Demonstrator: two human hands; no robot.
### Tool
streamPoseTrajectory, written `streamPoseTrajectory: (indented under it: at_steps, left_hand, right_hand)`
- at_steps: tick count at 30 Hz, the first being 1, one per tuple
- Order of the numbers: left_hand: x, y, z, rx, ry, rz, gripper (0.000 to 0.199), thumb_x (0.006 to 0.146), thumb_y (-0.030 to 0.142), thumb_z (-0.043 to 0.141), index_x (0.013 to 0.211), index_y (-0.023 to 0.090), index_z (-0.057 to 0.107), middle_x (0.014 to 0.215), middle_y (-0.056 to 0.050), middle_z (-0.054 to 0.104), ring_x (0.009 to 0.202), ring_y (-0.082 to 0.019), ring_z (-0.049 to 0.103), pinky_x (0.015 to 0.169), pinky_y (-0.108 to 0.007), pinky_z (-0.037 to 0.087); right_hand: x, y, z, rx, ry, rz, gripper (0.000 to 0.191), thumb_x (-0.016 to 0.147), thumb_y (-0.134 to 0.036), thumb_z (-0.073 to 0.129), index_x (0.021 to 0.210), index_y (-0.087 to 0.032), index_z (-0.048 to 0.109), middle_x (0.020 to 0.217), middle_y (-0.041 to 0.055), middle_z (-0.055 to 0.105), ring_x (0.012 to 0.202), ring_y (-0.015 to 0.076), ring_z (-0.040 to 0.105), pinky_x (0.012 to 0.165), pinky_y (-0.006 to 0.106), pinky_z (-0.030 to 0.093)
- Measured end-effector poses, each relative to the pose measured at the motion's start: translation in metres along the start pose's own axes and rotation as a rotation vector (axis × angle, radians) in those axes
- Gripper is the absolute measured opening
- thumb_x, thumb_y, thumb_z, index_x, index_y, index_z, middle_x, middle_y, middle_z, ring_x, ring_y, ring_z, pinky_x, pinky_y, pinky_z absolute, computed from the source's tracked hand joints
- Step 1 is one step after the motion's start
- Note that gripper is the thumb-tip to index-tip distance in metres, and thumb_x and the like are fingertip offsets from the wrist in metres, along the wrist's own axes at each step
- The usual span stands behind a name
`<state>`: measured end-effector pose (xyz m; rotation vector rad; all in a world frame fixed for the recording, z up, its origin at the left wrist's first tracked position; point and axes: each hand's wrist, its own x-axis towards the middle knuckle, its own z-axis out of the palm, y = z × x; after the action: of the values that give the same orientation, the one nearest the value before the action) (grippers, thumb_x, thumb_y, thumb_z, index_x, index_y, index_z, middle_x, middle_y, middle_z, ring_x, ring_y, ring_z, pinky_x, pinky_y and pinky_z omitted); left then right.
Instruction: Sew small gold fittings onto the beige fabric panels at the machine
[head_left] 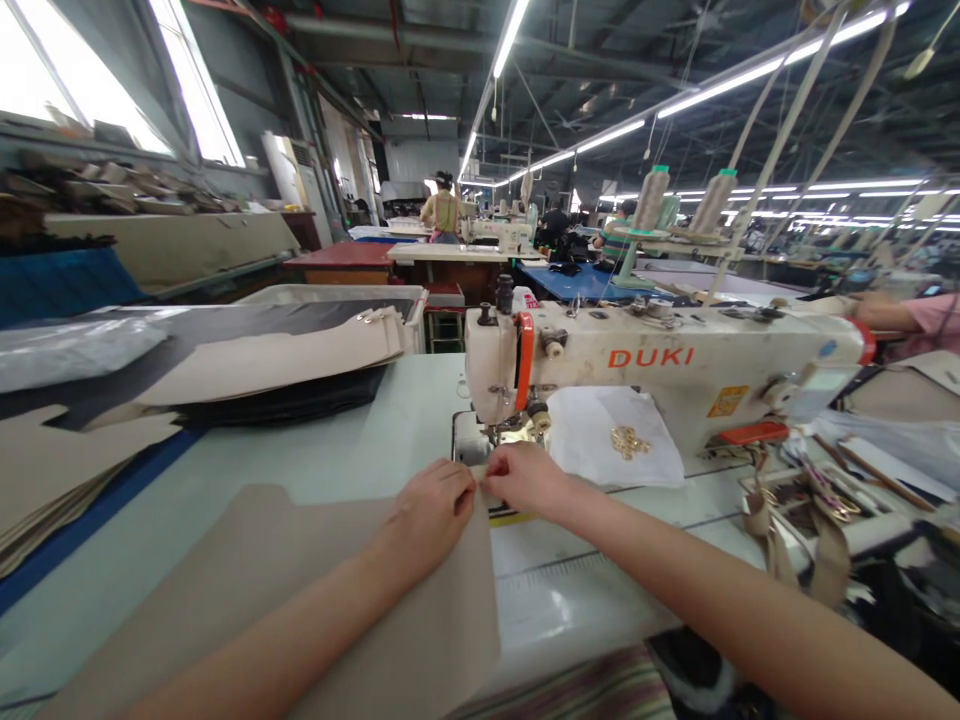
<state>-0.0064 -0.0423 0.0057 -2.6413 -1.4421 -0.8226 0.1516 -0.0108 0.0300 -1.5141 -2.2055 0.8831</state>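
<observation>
The beige fabric panel (285, 540) lies across the table's near side, its upper corner just in front of the DUKI sewing machine's (652, 345) needle area. I have my left hand (431, 508) on that corner, fingers curled in and gripping the edge; my right hand (525, 478) pinches there too, thumb and forefinger closed together. Gold-coloured metal pieces (628, 442) sit on white cloth (577, 440) beside the machine. More beige panels (292, 355) lie to the left.

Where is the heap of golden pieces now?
In the head view, right of centre: the golden pieces lie on a white sheet below the DUKI lettering.
</observation>
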Motion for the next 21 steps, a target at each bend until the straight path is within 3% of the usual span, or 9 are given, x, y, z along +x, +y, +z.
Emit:
streamPoseTrajectory:
  at_steps: [4, 8, 10, 15, 21]
  left_hand:
    - [-0.001, 0.000, 0.001, 0.005, 0.016, 0.023, 0.014, 0.076, 0.009, 0.048, 0.068, 0.018, 0.054, 0.071, -0.002, 0.061, 0.073, -0.017, 0.056, 0.071, -0.029, 0.047]
    - [-0.001, 0.000, 0.002, 0.024, 0.049, 0.044, 0.015, 0.076, 0.008, 0.047, 0.068, 0.018, 0.054, 0.071, -0.002, 0.061, 0.073, -0.017, 0.056, 0.071, -0.029, 0.047]
    - [-0.001, 0.001, 0.002, 0.031, 0.053, 0.039, 0.016, 0.077, 0.009, 0.045, 0.068, 0.018, 0.054, 0.071, -0.003, 0.061, 0.073, -0.017, 0.055, 0.070, -0.029, 0.047]
    - [-0.001, 0.001, 0.000, 0.024, 0.031, 0.038, 0.016, 0.079, 0.011, 0.045, 0.069, 0.018, 0.054, 0.071, -0.003, 0.061, 0.073, -0.017, 0.055, 0.069, -0.030, 0.047]
    - [-0.002, -0.002, 0.002, 0.028, 0.024, 0.067, 0.019, 0.083, 0.012, 0.043, 0.071, 0.017, 0.056, 0.073, -0.004, 0.062, 0.073, -0.017, 0.055, 0.070, -0.029, 0.047]
  right_hand:
    - [-0.037, 0.017, -0.003, -0.203, 0.071, -0.259, 0.004, 0.080, -0.018, 0.059, 0.083, -0.018, 0.061, 0.088, 0.0041, 0.065, 0.089, 0.0185, 0.057, 0.078, 0.028, 0.041]
    - [-0.059, 0.027, -0.003, -0.628, 0.056, -0.890, 0.015, 0.092, -0.016, 0.044, 0.088, -0.014, 0.059, 0.087, 0.0067, 0.063, 0.085, 0.0167, 0.054, 0.076, 0.028, 0.043]
    - [-0.059, 0.025, -0.003, -0.704, 0.058, -1.043, 0.017, 0.093, -0.014, 0.042, 0.088, -0.013, 0.059, 0.091, 0.0075, 0.063, 0.086, 0.0165, 0.054, 0.077, 0.028, 0.044]
    - [-0.044, 0.019, 0.002, -0.755, 0.071, -1.118, 0.019, 0.093, -0.015, 0.042, 0.089, -0.015, 0.060, 0.098, 0.0070, 0.064, 0.092, 0.0167, 0.054, 0.078, 0.028, 0.046]
    - [-0.042, 0.018, 0.011, -0.686, 0.089, -0.887, 0.010, 0.090, -0.017, 0.050, 0.091, -0.014, 0.060, 0.099, 0.0065, 0.065, 0.096, 0.0185, 0.055, 0.083, 0.030, 0.047]
